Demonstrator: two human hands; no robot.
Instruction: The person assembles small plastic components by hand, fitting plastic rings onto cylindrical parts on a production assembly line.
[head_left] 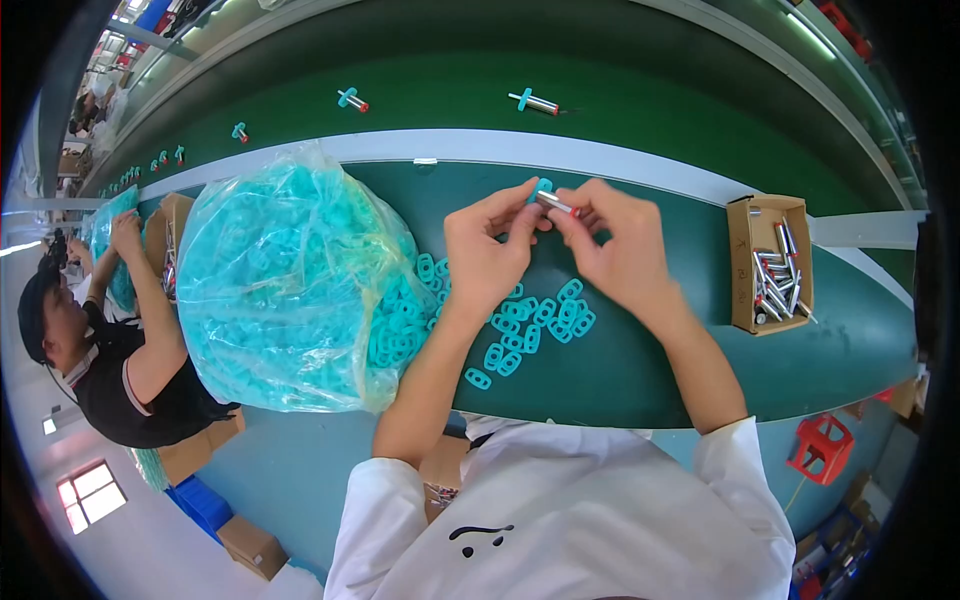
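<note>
Your left hand [488, 245] pinches a teal oval piece [543, 186]; your right hand [625, 245] grips a silver cylinder [555, 202] near its red end, likely to line the two up; both meet above the bench [640, 385]; can't tell if seated; loose teal pieces [530, 325] between your forearms, bag [290, 280] left, cylinder carton [742, 265] right, presumably for short reach.

Bright light glints off the bag [280, 290]; outer edges bend.
</note>
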